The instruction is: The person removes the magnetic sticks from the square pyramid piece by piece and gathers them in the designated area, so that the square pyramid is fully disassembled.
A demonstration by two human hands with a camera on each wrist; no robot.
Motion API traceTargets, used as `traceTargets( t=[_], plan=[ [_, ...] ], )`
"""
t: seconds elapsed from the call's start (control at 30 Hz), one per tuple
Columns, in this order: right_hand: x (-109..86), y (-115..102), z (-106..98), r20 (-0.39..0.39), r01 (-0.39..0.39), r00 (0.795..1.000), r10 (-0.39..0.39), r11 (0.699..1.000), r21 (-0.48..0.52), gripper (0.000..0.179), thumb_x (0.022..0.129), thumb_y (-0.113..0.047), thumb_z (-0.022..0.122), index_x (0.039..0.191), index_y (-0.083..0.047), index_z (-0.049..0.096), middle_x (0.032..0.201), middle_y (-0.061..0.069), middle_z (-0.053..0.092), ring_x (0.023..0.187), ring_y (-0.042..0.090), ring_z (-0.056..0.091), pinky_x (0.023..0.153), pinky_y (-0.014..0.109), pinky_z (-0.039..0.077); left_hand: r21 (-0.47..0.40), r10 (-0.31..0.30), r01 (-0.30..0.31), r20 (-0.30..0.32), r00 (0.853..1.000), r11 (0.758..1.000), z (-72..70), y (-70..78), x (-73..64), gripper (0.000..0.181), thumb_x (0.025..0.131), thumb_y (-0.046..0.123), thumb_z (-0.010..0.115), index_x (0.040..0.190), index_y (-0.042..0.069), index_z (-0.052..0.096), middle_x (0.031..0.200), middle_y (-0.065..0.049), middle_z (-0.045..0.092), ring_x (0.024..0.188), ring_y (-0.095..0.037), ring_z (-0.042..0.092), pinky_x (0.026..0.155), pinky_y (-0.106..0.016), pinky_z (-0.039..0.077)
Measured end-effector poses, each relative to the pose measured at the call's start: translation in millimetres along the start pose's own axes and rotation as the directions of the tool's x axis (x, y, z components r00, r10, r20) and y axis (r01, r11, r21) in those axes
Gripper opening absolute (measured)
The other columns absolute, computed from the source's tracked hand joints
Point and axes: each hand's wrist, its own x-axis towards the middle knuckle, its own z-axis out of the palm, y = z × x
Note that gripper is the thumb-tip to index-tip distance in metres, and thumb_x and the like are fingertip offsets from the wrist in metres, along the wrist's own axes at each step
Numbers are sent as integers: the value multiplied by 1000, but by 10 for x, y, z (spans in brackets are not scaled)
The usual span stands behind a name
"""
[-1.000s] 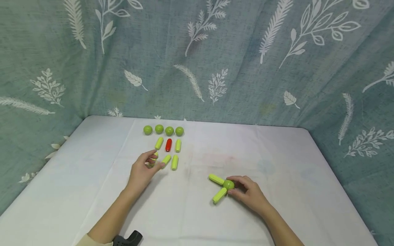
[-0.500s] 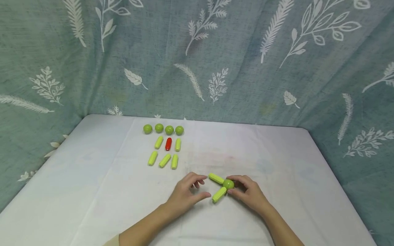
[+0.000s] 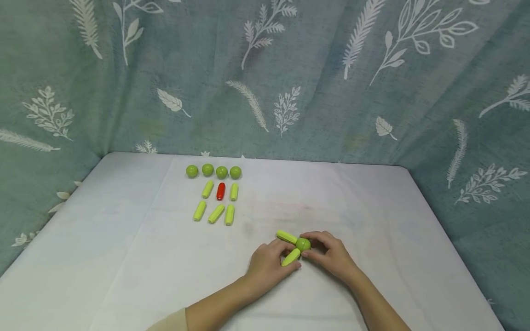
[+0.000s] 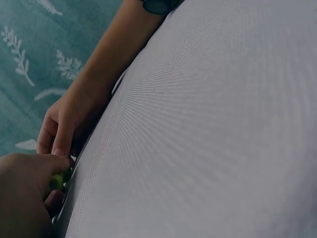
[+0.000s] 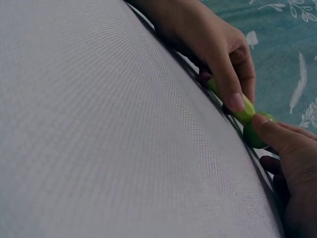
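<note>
A green ball (image 3: 303, 244) with two yellow-green sticks joined to it in a V lies on the white-covered table. My right hand (image 3: 331, 255) pinches the ball between thumb and fingers. The near stick (image 3: 290, 258) is gripped by my left hand (image 3: 268, 268), its thumb along the front side. The far stick (image 3: 285, 236) points up and left, untouched. From the right wrist, the left thumb presses on the stick (image 5: 243, 110) beside the ball (image 5: 254, 136). In the left wrist view my left hand (image 4: 25, 191) mostly covers the piece.
At the back left stands a row of several green balls (image 3: 208, 169). Before it lie several loose yellow-green sticks (image 3: 200, 210) and one red stick (image 3: 221, 191). A patterned green-blue curtain (image 3: 265, 82) rises behind the table (image 3: 352, 193).
My left hand has come from the loose sticks at the left over to the joined piece and taken hold of its near stick. My right hand has stayed on the ball.
</note>
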Motion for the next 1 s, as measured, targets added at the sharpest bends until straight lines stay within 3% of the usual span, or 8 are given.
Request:
traceTargets(
  t=[0.17, 0.47, 0.67, 0.87, 1.0],
  plan=[
    [5, -16, -2, 0, -5, 1000, 5, 1000, 1, 37, 79, -17, 75, 114, -12, 65, 99, -2, 64, 90, 11, 58, 80, 27, 51, 2, -12, 12, 4, 1000, 1000, -20, 6, 28, 24, 80, 26, 75, 99, 14, 68, 87, 7, 63, 66, 2, 47, 59, -15, 37],
    [5, 74, 32, -7, 76, 997, -76, 997, 22, 35, 79, -21, 76, 113, -15, 66, 98, -5, 66, 90, 6, 59, 79, 24, 51, -11, -2, 2, 32, 999, 1000, -56, -44, 8, 23, 84, 27, 71, 102, 14, 70, 92, 7, 63, 70, 0, 49, 61, -16, 39],
    [22, 53, 15, -49, 39, 998, -38, 999, 18, 36, 78, -16, 76, 113, -14, 65, 88, -6, 64, 75, 4, 55, 66, 21, 49, -6, 7, -6, 27, 1000, 1000, -129, -86, -102, 18, 83, 26, 72, 99, 18, 71, 79, 13, 58, 65, 1, 43, 59, -16, 33],
    [23, 38, 5, -36, -26, 999, 27, 999, 35, 37, 79, -20, 75, 114, -14, 64, 85, -5, 62, 74, 5, 53, 67, 22, 48, -36, 34, -37, -86, 996, 999, -348, -327, -355, 22, 79, 22, 76, 101, 19, 71, 81, 20, 58, 72, 2, 44, 66, -20, 36],
    [20, 14, 1, -47, -63, 997, 65, 998, 24, 38, 78, -15, 76, 114, -12, 64, 85, -5, 62, 75, 5, 52, 68, 22, 47, -8, 109, -113, -195, 975, 994, -547, -513, -503, 29, 75, 13, 79, 102, 13, 70, 88, 16, 64, 80, -2, 47, 71, -21, 39]
  ],
)
